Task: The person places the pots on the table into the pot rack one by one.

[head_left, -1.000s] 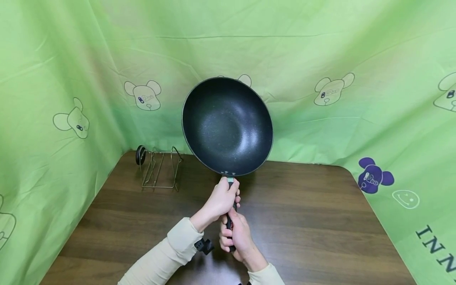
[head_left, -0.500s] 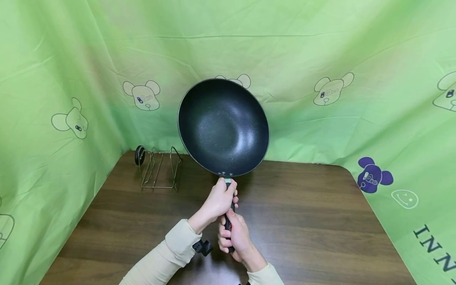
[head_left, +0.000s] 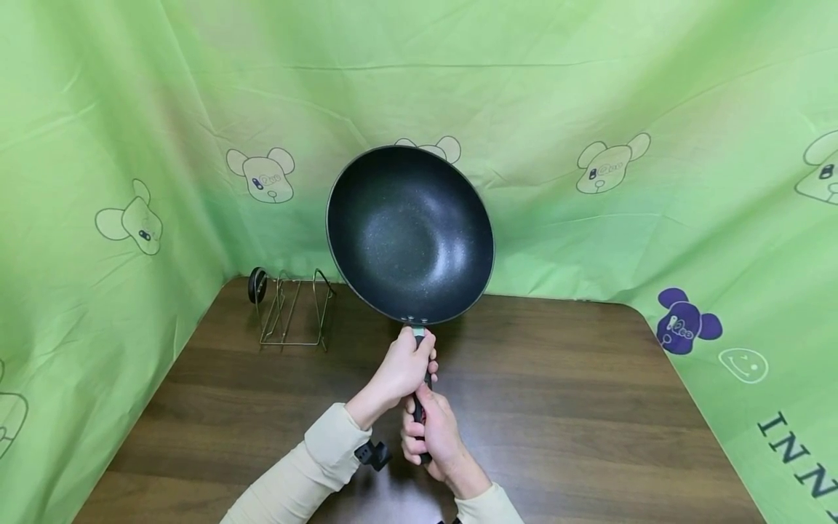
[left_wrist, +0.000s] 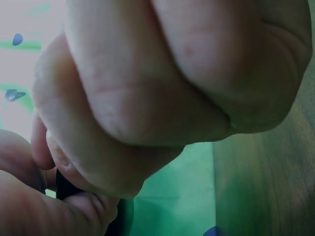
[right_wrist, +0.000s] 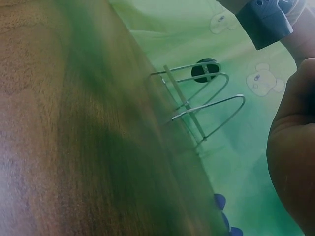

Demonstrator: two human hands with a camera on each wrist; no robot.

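Note:
A dark wok-shaped frying pan [head_left: 409, 233] is held up above the table in the head view, its inside facing me and its handle pointing down. My left hand [head_left: 404, 364] grips the upper part of the handle, close below the riveted rim. Just beneath it, my right hand [head_left: 437, 433] wraps the lower handle [head_left: 419, 409], thumb lying along it. In the left wrist view, curled fingers [left_wrist: 142, 83] fill most of the picture and hide nearly all of the handle. The right wrist view catches only the edge of a hand [right_wrist: 295, 157] at the right.
A wire rack [head_left: 291, 313] with a round black disc [head_left: 258, 285] at its left end stands at the back left of the brown wooden table [head_left: 556, 407]. Green printed cloth [head_left: 556, 87] hangs behind the table and along both sides.
Over the last second the pan and both hands have shifted slightly to the left in the head view. Both grips on the handle stay the same, and the rack has not moved.

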